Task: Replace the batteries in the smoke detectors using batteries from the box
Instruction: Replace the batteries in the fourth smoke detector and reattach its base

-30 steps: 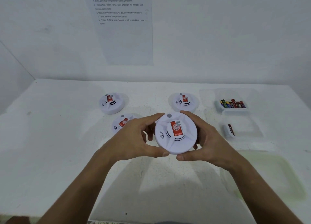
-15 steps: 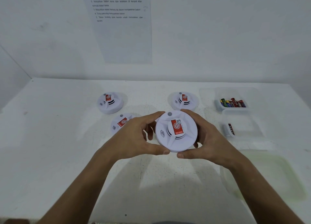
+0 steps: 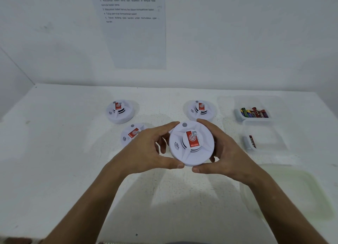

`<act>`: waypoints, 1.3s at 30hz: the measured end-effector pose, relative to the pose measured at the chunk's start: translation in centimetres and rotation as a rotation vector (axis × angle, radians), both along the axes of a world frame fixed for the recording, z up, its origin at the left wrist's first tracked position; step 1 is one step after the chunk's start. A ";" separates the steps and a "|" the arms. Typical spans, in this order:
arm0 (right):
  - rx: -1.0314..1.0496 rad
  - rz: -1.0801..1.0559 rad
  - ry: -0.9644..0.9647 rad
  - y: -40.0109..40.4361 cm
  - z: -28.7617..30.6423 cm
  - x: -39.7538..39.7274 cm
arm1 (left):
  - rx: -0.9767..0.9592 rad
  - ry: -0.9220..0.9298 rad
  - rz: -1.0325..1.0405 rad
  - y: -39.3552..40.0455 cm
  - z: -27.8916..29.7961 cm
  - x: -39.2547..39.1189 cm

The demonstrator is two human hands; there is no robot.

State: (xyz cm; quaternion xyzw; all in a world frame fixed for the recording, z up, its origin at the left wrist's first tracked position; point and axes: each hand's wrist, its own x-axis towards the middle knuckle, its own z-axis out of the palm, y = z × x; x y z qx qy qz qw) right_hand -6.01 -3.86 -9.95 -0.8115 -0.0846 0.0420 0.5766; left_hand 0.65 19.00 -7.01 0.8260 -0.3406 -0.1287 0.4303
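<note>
Both my hands, left (image 3: 146, 150) and right (image 3: 226, 152), grip one round white plastic smoke detector (image 3: 191, 145), cover unopened; three others wait on the bench (image 3: 54, 152), so most remains.

Both hands, left (image 3: 144, 152) and right (image 3: 226, 154), grip a white detector (image 3: 191, 145) by its rim above the counter (image 3: 54, 170). Three more detectors (image 3: 119, 111) lie behind. A clear box (image 3: 256, 113) of batteries sits far right, below a sheet (image 3: 135, 38) on the wall.
</note>
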 end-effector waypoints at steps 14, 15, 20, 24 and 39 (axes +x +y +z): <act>0.035 -0.008 -0.005 0.2 -0.3 -0.1 | -0.016 0.042 -0.014 0.0 -0.7 0.2; 0.041 -0.007 -0.004 0.2 -0.3 -0.1 | -0.015 0.043 -0.013 0.0 -0.7 0.2; 0.060 0.007 0.002 0.3 -0.3 -0.2 | -0.008 0.061 -0.010 0.1 -1.0 0.3; 0.055 -0.006 -0.009 0.3 -0.4 -0.2 | -0.020 0.057 -0.017 0.1 -0.8 0.2; 0.054 -0.017 0.007 0.7 -0.5 0.2 | -0.010 0.109 -0.009 0.3 -1.5 0.4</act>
